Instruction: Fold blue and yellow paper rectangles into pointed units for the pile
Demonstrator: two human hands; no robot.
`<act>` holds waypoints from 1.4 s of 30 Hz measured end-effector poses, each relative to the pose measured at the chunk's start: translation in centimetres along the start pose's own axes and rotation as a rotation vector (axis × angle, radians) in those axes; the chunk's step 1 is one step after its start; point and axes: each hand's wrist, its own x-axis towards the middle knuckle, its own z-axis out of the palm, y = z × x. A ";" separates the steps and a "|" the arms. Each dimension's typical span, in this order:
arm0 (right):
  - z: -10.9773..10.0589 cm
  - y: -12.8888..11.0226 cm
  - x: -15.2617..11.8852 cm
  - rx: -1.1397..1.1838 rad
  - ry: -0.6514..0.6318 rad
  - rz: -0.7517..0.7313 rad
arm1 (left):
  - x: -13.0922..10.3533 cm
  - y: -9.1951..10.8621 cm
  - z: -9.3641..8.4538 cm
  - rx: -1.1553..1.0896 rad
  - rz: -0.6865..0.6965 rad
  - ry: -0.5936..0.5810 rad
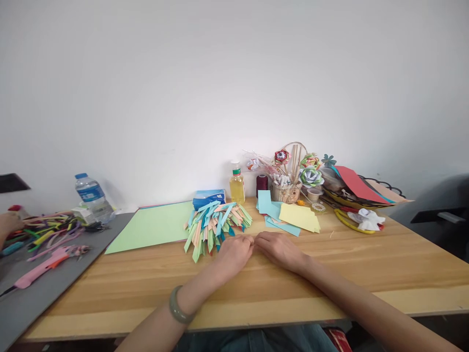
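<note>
My left hand [237, 252] and my right hand [277, 248] meet over the wooden table, fingertips pressed together. Their fingers are closed, and whatever they may pinch is hidden behind them. A jade-like bangle [179, 305] circles my left wrist. Just beyond my left hand lies a heap of folded paper strips [210, 227] in green, peach and blue. Past my right hand are loose yellow paper pieces [300, 217] and light blue paper pieces [269, 208].
Green paper sheets [157, 226] lie left. Behind stand a bottle of yellow liquid [237, 188], a thread spool [262, 186] and a pot of paper flowers [287, 192]. Right is a basket with red paper [357, 183]. On the grey table are a glue gun [44, 268], water bottle [91, 195] and another person's hand [10, 224].
</note>
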 end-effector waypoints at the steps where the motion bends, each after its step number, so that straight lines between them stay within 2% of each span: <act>1: 0.0 0.0 -0.1 0.001 -0.002 0.025 | 0.0 -0.1 0.0 -0.046 -0.003 0.025; 4: 0.2 0.1 -0.4 0.003 0.013 0.044 | 0.0 -0.6 0.3 -0.134 0.047 0.056; 9: 0.4 0.4 -0.3 0.014 0.010 0.060 | 0.0 -1.0 0.7 -0.024 0.110 0.063; 14: 0.0 0.8 0.0 0.053 -0.001 0.086 | 0.1 -0.9 -0.4 -0.033 0.121 0.053; 19: -0.4 0.9 0.2 0.247 0.040 0.141 | 0.5 -0.9 -1.2 -0.291 -0.006 0.084; 25: -0.9 0.9 0.6 0.596 0.066 0.340 | 1.7 -1.9 -0.5 -0.747 -0.232 0.219; 27: -0.8 1.0 0.7 0.673 0.074 0.396 | 2.1 -2.3 -0.4 -0.908 -0.304 0.279; 29: -0.7 1.1 0.6 0.727 0.068 0.441 | 2.3 -2.5 -0.3 -1.018 -0.363 0.291; 31: -0.6 1.0 0.6 0.774 0.056 0.464 | 2.3 -2.4 -0.1 -1.079 -0.379 0.252; 35: -0.8 0.6 0.8 0.888 0.021 0.474 | 2.2 -1.8 0.4 -1.076 -0.322 0.133; 38: -0.9 0.4 0.9 0.985 -0.012 0.481 | 2.1 -1.5 0.6 -1.075 -0.305 0.140; 42: -0.9 0.4 1.0 1.072 -0.053 0.489 | 2.1 -1.4 0.5 -1.222 -0.319 0.138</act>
